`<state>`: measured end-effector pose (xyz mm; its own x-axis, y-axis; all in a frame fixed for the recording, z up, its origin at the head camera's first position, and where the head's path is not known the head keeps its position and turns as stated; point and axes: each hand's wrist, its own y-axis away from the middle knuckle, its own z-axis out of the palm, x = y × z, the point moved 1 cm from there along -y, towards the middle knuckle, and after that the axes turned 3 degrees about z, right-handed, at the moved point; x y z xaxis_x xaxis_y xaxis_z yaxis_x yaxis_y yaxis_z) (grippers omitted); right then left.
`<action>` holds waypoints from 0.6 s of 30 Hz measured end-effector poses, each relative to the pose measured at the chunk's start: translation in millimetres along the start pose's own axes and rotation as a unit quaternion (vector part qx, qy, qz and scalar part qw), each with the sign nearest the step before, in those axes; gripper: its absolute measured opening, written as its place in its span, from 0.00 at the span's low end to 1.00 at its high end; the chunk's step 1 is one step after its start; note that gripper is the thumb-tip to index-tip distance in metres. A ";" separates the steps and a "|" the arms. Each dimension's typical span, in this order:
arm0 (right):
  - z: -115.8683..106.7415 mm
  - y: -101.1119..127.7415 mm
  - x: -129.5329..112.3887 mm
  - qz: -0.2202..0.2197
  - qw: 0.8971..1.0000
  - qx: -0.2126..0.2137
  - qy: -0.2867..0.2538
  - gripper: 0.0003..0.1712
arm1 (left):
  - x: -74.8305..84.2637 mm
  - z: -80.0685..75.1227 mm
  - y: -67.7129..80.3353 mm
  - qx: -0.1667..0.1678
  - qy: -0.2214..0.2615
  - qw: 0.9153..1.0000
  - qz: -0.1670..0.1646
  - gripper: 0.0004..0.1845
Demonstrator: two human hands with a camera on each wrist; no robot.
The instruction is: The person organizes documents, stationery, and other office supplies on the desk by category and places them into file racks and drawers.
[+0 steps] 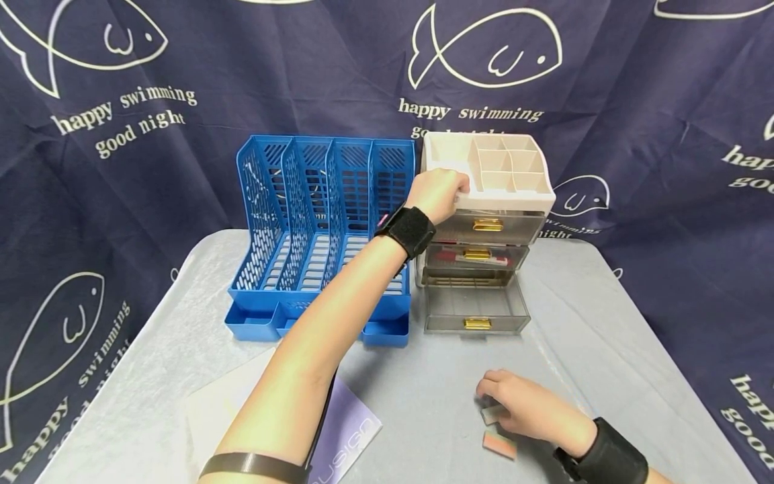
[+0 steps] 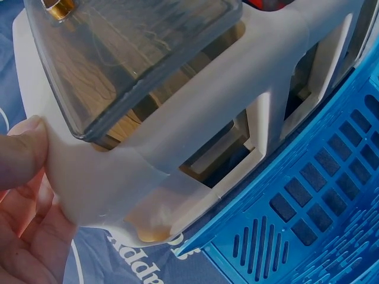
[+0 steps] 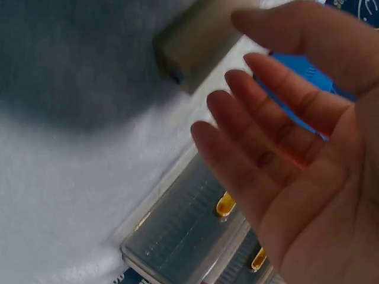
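My left hand (image 1: 437,193) grips the front left corner of the white desktop drawer organizer (image 1: 514,199); in the left wrist view the thumb and fingers (image 2: 21,154) lie around its rim. The clear bottom drawer (image 1: 478,325) is pulled out furthest, and the middle drawer (image 1: 508,255) holds a red-and-white item. Low over the table, my right hand (image 1: 526,405) has its fingers spread apart in the right wrist view. A small pale rectangular block (image 3: 198,41) lies by the thumb, partly hidden by the hand in the head view. An orange-and-white block (image 1: 499,445) lies nearer me.
A blue file rack (image 1: 320,299) with tall dividers and front trays stands directly left of the organizer. A purple-and-white booklet (image 1: 353,430) lies on the table under my left forearm. Dark cloth (image 1: 338,74) with fish drawings hangs behind the grey-covered table (image 1: 435,390).
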<state>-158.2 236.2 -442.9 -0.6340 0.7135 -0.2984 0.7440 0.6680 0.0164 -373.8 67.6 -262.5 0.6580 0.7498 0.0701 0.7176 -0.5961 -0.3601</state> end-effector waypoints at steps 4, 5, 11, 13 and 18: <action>3.8 0.8 -1.8 -0.016 1.000 0.012 0.014 0.21 | -0.4 0.8 0.4 0.002 0.000 1.000 -0.001 0.14; 5.1 1.1 -2.4 -0.023 0.999 0.015 0.020 0.21 | -0.5 0.9 0.4 0.001 -0.001 1.000 -0.001 0.14; 13.8 2.7 -2.8 -0.023 0.998 0.025 0.043 0.20 | -0.6 1.2 0.1 0.000 0.000 1.000 0.003 0.14; 15.3 3.0 -2.8 -0.021 0.998 0.035 0.046 0.20 | -0.6 0.9 -0.2 -0.001 0.001 1.000 0.004 0.14; 15.2 2.8 -4.1 -0.011 0.998 0.038 0.045 0.20 | -0.7 0.3 -0.4 -0.002 0.001 1.000 0.001 0.13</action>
<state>-150.3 231.9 -456.1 -0.6646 0.7168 -0.2110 0.7410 0.6686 -0.0628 -374.6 67.4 -262.6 0.6604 0.7476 0.0706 0.7166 -0.5993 -0.3568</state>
